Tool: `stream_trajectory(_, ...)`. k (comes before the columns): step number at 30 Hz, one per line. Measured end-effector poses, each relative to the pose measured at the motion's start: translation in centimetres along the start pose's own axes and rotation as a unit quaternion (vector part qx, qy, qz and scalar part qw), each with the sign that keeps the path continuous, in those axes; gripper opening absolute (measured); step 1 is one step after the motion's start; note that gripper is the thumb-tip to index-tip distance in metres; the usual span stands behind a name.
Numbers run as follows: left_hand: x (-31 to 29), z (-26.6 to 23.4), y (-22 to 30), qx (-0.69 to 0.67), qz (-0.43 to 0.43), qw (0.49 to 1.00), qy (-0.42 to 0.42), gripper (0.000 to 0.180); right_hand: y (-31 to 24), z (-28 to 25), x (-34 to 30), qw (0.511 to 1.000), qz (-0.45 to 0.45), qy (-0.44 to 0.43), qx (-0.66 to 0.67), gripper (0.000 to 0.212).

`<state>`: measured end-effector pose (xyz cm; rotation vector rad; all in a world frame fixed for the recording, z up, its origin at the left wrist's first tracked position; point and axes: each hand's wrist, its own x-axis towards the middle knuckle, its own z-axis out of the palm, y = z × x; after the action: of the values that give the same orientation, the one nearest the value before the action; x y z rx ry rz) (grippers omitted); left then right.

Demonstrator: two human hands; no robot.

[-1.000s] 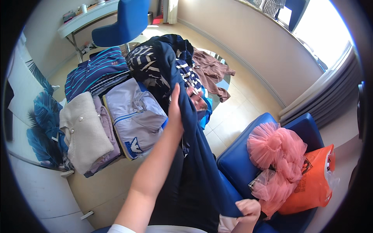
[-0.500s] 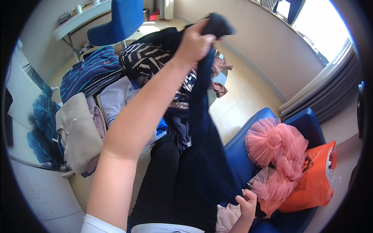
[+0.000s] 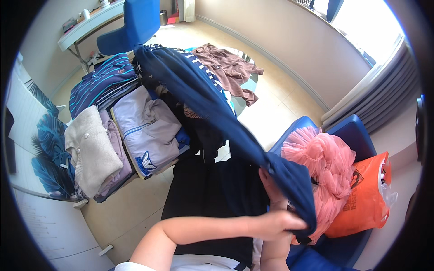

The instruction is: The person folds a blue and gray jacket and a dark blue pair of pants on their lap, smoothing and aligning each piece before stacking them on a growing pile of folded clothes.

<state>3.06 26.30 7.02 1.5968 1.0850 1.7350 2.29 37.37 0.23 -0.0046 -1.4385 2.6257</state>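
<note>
A long navy garment (image 3: 203,106) stretches from the clothes heap at the far middle to my lap. Its near end hangs beside the pink tulle. My left hand (image 3: 285,224), blurred, reaches across to the right with its fingers closed on that end's lower edge. Behind it, my right hand (image 3: 271,187) grips the same cloth from below, its fingertips partly hidden by a fold. Whether the garment is trousers or a top, I cannot tell. On the left lie folded clothes: a grey zip jacket (image 3: 147,128), a beige buttoned cardigan (image 3: 92,147) and a striped navy polo shirt (image 3: 104,81).
A brown top (image 3: 226,67) lies spread on a round glass table (image 3: 253,90). On the right, a blue armchair (image 3: 357,133) bears a pink tulle garment (image 3: 323,162) and an orange bag (image 3: 364,198). A blue chair (image 3: 140,22) stands by a white desk (image 3: 92,25).
My left hand has swung from the far middle down to the near right beside my right hand. The navy garment now stretches over the heap, and the grey jacket and brown top are uncovered.
</note>
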Motion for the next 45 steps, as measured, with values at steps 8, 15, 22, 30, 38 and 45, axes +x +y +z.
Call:
stream_trajectory(8, -8.6, -0.3, -1.4, 0.082, -0.117, 0.989, -0.026, 0.068, -4.3, 1.8, -2.3, 0.991, 0.0, 0.126, -0.042, 0.064)
stream_trajectory(15, -7.0, -16.5, 1.0, -0.344, -0.039, 0.801, 0.489, 0.063, -13.2, -1.8, -7.5, 0.958, -0.05, 0.235, -0.157, 0.059)
stream_trajectory(22, 0.9, -8.7, -3.8, 0.063, -0.237, 0.84, 0.485, 0.03, -19.8, -4.9, -13.2, 0.903, 0.047, 0.29, -0.314, 0.055)
stream_trajectory(30, -2.5, 15.3, -6.5, 0.034, -0.238, 0.944, -0.225, 0.06, -20.8, -4.1, -11.9, 0.842, 0.283, 0.158, -0.431, 0.052)
stream_trajectory(38, -15.7, -0.3, 2.5, 0.014, -0.376, 0.912, -0.164, 0.047, -4.0, 6.1, -5.5, 0.89, 0.42, -0.067, -0.16, 0.043)
stream_trajectory(45, -27.8, -4.1, 6.7, -0.31, -0.383, 0.737, 0.463, 0.069, 5.9, 10.6, -9.3, 0.853, 0.188, -0.342, -0.347, 0.052)
